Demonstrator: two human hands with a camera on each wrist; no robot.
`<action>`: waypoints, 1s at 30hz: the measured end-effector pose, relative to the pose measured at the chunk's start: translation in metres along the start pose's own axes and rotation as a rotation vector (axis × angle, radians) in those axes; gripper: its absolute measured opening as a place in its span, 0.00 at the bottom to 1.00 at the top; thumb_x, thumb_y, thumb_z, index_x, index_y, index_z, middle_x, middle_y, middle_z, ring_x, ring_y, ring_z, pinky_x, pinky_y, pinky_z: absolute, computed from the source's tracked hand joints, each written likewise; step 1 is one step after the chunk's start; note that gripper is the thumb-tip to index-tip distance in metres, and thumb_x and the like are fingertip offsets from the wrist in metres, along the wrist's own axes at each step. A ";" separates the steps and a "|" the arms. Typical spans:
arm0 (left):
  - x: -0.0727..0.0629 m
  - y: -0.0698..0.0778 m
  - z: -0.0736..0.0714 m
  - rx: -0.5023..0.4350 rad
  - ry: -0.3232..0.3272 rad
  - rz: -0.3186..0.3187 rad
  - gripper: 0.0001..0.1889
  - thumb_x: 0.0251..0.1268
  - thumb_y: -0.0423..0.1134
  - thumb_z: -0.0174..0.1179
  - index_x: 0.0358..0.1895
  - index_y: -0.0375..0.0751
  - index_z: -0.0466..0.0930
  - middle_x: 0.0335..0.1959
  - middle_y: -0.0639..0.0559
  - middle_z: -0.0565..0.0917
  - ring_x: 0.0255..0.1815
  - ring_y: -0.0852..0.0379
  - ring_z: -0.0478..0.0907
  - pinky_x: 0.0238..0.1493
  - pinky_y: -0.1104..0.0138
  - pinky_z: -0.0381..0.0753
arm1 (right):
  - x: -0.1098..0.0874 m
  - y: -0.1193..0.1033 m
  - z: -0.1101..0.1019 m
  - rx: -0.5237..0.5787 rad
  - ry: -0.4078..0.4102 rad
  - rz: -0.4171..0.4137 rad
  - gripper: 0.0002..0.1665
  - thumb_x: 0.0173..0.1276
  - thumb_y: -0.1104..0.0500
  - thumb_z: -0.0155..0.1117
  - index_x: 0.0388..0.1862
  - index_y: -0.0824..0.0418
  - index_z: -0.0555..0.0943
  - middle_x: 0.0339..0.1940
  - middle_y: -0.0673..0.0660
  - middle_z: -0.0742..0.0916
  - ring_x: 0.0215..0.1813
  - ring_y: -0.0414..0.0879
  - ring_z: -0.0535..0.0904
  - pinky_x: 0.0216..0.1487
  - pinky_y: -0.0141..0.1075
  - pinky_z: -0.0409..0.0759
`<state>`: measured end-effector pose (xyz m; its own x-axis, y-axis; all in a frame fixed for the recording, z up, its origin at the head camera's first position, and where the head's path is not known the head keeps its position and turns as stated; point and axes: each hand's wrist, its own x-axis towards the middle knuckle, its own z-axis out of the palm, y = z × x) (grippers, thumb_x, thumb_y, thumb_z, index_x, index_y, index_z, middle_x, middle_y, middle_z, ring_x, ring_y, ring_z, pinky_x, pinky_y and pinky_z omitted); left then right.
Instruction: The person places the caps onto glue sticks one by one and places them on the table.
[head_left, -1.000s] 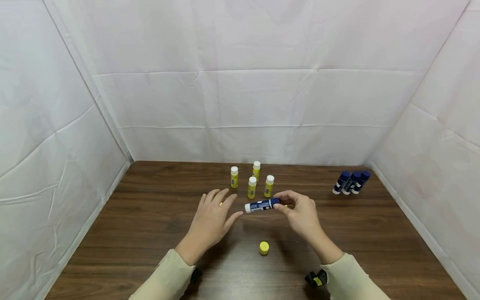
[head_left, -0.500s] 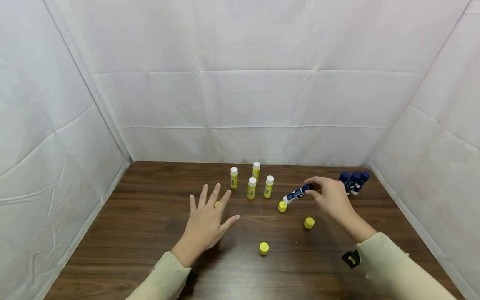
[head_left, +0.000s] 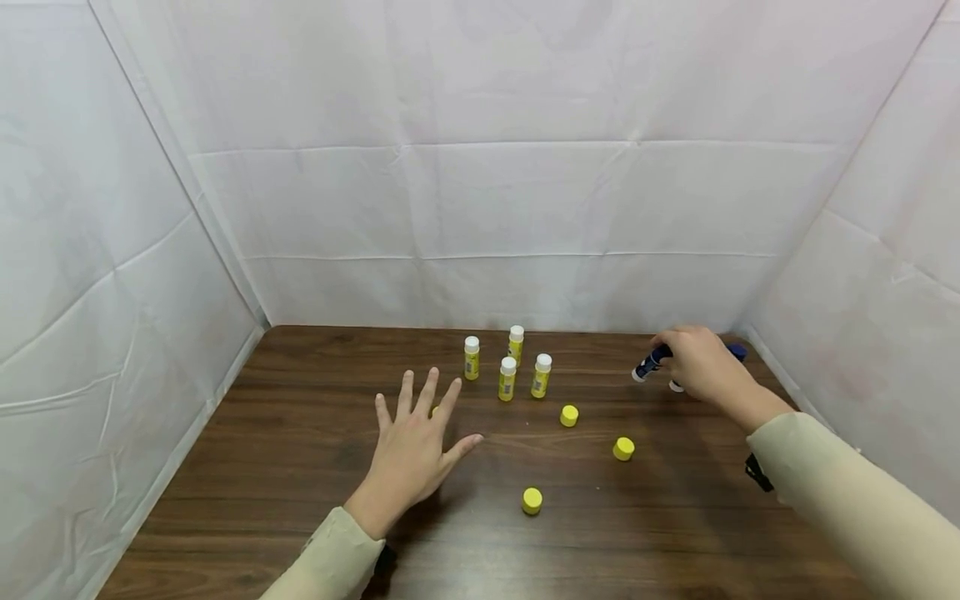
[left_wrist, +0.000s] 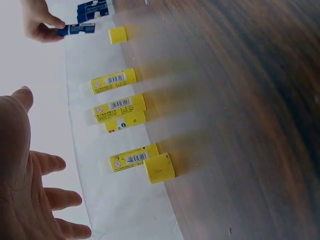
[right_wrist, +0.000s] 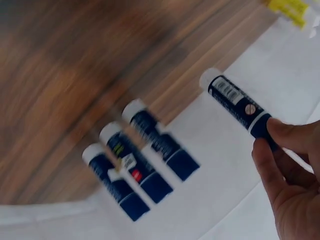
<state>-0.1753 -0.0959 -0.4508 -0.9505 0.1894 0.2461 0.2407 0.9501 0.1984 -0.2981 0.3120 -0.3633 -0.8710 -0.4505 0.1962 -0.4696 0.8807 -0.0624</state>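
Observation:
My right hand (head_left: 697,362) pinches the dark blue cap end of a blue glue stick (right_wrist: 235,102), whose white base points down and left. The stick appears held above the tabletop, left of a group of blue glue sticks (right_wrist: 137,165) standing side by side. In the head view my right hand hides most of that group. My left hand (head_left: 408,454) is spread, palm down, over the table and grips nothing. A yellow cap (head_left: 435,411) shows partly behind its fingers. Several yellow glue sticks (head_left: 507,381) with white tops stand upright at the table's back middle.
Three more yellow caps sit apart on the brown wooden table (head_left: 315,433): one cap (head_left: 569,416) near the yellow sticks, another cap (head_left: 623,449) to its right, a third cap (head_left: 532,501) nearer the front. White cloth walls (head_left: 510,200) enclose the back and sides.
My right hand has carried the blue glue stick rightward from the middle to beside the blue group, tilting it more upright. My left hand has shifted slightly left and spread its fingers.

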 end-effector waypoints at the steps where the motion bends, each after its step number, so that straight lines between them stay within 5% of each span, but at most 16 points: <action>1: 0.000 0.000 0.000 -0.003 -0.001 -0.001 0.45 0.70 0.77 0.38 0.83 0.59 0.50 0.84 0.45 0.49 0.83 0.35 0.37 0.70 0.25 0.44 | 0.001 0.003 0.000 -0.011 -0.008 -0.022 0.15 0.63 0.68 0.74 0.48 0.70 0.85 0.42 0.64 0.87 0.45 0.62 0.84 0.46 0.55 0.82; 13: -0.004 0.000 -0.002 0.036 -0.009 -0.011 0.45 0.69 0.78 0.38 0.83 0.59 0.49 0.84 0.46 0.49 0.83 0.36 0.37 0.71 0.26 0.46 | 0.010 0.027 0.010 -0.206 -0.106 -0.189 0.11 0.62 0.77 0.67 0.42 0.70 0.86 0.38 0.63 0.88 0.42 0.59 0.82 0.43 0.51 0.83; 30: -0.008 -0.001 -0.002 0.050 -0.020 -0.009 0.47 0.67 0.80 0.36 0.83 0.58 0.51 0.83 0.45 0.51 0.82 0.34 0.42 0.71 0.27 0.49 | 0.012 0.039 0.026 -0.256 -0.085 -0.186 0.11 0.64 0.79 0.63 0.40 0.71 0.86 0.36 0.64 0.89 0.37 0.57 0.80 0.39 0.48 0.83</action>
<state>-0.1670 -0.0989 -0.4506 -0.9566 0.1851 0.2249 0.2222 0.9630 0.1523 -0.3303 0.3368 -0.3887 -0.7875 -0.6084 0.0980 -0.5798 0.7854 0.2169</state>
